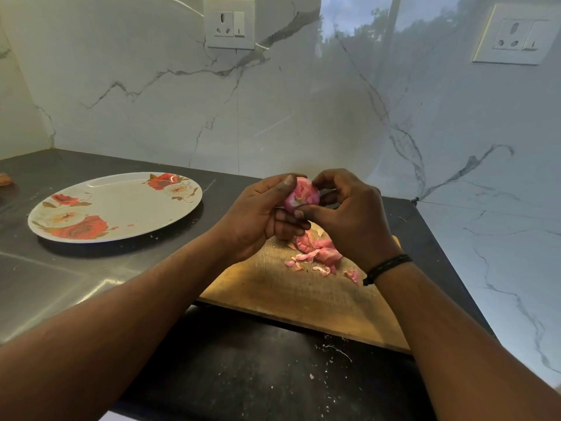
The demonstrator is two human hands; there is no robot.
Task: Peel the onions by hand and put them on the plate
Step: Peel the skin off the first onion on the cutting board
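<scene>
So closest to me are my two forearms, coming in over the dark counter [258, 369], which has little white crumbs of skin scattered on it. Just past that edge sits the wooden cutting board [288, 287], and I'm working right above it so the mess drops in one place. You can see that's working, since the pile of pink peels [318, 253] is lying on the board right under my hands.

My left hand [258, 214] is curled round the onion [302, 196], thumb up top, basically cradling it so it can't roll. My right hand [349, 208], the one with the black wristband [387, 267], is pinching at the onion's skin with its fingertips; looks like I'm working a layer loose. The onion is up in the air between both hands, not touching the board.

The flowered plate [127, 205] is off to my left on the steel part of the counter, within easy reach, with no onion on it yet. I'd say this one's partway peeled.
</scene>
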